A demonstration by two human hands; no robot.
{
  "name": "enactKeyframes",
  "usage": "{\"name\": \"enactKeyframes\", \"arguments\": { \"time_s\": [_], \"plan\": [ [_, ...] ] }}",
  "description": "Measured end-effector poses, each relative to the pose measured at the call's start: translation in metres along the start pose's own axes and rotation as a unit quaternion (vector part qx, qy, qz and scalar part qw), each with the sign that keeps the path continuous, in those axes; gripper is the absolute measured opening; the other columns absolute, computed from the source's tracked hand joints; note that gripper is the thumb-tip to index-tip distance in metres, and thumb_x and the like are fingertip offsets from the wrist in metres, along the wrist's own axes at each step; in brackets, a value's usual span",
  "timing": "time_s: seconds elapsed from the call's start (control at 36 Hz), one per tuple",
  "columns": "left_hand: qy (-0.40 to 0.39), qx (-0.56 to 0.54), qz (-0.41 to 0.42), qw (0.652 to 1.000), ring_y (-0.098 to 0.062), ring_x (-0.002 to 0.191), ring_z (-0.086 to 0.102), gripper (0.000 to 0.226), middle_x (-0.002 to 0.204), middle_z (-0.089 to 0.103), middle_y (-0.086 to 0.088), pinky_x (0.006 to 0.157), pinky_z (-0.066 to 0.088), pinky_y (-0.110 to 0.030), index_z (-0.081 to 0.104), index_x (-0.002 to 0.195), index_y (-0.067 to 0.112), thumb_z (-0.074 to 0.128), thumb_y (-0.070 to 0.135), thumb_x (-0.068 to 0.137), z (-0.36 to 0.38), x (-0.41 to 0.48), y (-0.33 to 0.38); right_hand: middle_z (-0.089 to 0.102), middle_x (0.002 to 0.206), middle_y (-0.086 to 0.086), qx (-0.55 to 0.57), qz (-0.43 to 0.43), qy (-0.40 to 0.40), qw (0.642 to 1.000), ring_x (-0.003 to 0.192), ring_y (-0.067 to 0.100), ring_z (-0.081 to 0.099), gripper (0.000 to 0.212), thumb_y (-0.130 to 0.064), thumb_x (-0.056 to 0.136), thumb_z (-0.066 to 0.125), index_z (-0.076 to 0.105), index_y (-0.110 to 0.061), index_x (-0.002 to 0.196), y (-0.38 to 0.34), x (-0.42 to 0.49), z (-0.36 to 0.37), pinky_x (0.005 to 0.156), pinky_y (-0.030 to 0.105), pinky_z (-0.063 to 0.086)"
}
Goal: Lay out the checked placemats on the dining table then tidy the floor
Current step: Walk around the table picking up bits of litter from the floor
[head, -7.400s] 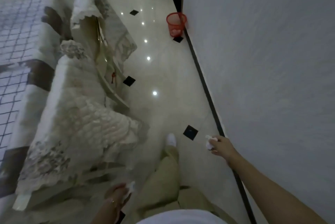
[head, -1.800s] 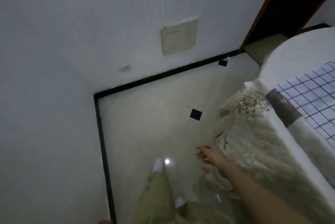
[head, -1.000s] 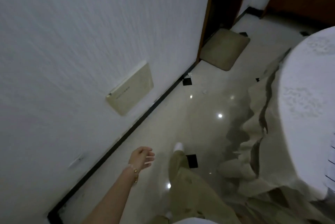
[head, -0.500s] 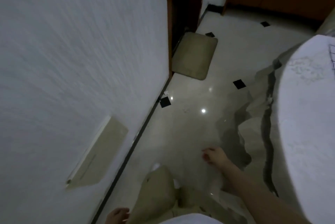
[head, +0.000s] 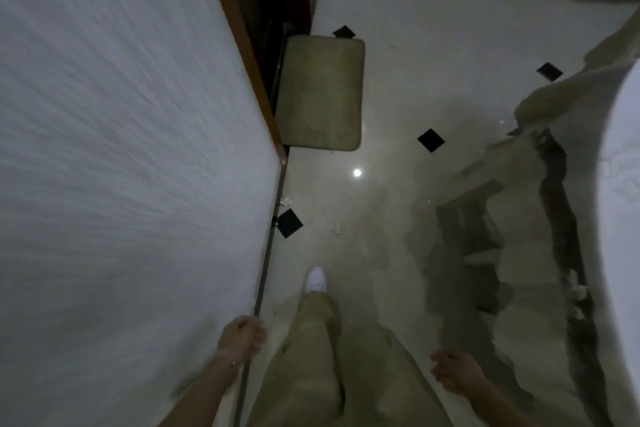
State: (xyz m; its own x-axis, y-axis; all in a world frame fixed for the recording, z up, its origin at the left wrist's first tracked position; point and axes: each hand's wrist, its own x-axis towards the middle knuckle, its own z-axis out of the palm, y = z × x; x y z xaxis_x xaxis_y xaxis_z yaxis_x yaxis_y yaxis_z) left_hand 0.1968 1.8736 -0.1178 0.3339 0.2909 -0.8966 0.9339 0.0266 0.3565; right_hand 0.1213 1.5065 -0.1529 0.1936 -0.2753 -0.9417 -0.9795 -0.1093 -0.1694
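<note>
White scraps (head: 336, 228) dot the floor (head: 398, 87); left hand (head: 242, 336), right hand (head: 453, 374) hang loose, empty.

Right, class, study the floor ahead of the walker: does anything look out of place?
Yes. One small white crumpled scrap lies against the skirting, beside a black diamond tile; a second scrap lies further out on the glossy floor. Both look like dropped litter, not tile pattern.
</note>
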Motion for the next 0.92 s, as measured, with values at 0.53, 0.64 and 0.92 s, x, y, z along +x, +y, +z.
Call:
{"name": "enactKeyframes", "arguments": {
  "time_s": [0.53, 0.64, 0.92],
  "plan": [
    [0.012, 0.199, 0.109, 0.974, -0.029, 0.105, 0.059, 0.019, 0.113, 0.064, -0.008, 0.098, 0.047, -0.040, 0.063, 0.106, 0.019, 0.057, 0.023, 0.088, 0.130, 0.410, 0.113, 0.066, 0.108, 0.013, -0.117, -0.102, -0.036, 0.987, 0.094, 0.025, 0.060, 0.030, -0.008, 0.088, 0.052, 0.063, -0.011, 0.116, -0.225, 0.331, 0.160, 0.084, 0.033, 0.047],
    [0.040, 0.254, 0.167, 0.952, -0.027, 0.115, 0.054, 0.034, 0.126, 0.058, -0.012, 0.090, 0.037, -0.021, 0.055, 0.125, 0.006, 0.054, 0.007, 0.091, 0.160, 0.496, 0.109, 0.055, 0.125, 0.012, -0.195, -0.176, -0.017, 0.965, 0.106, 0.025, 0.056, 0.044, -0.013, 0.087, 0.058, 0.052, -0.015, 0.130, -0.239, 0.420, 0.209, 0.087, 0.028, 0.043],
    [0.108, 0.427, 0.300, 0.846, -0.033, 0.119, 0.047, 0.049, 0.151, 0.023, -0.013, 0.100, 0.042, -0.038, 0.035, 0.141, 0.014, 0.046, 0.007, 0.094, 0.214, 0.652, 0.093, 0.042, 0.138, 0.013, -0.280, -0.291, 0.111, 0.908, 0.113, 0.041, 0.050, 0.060, -0.017, 0.080, 0.065, 0.046, -0.020, 0.137, -0.218, 0.559, 0.270, 0.092, 0.039, 0.043]
  ]
}}
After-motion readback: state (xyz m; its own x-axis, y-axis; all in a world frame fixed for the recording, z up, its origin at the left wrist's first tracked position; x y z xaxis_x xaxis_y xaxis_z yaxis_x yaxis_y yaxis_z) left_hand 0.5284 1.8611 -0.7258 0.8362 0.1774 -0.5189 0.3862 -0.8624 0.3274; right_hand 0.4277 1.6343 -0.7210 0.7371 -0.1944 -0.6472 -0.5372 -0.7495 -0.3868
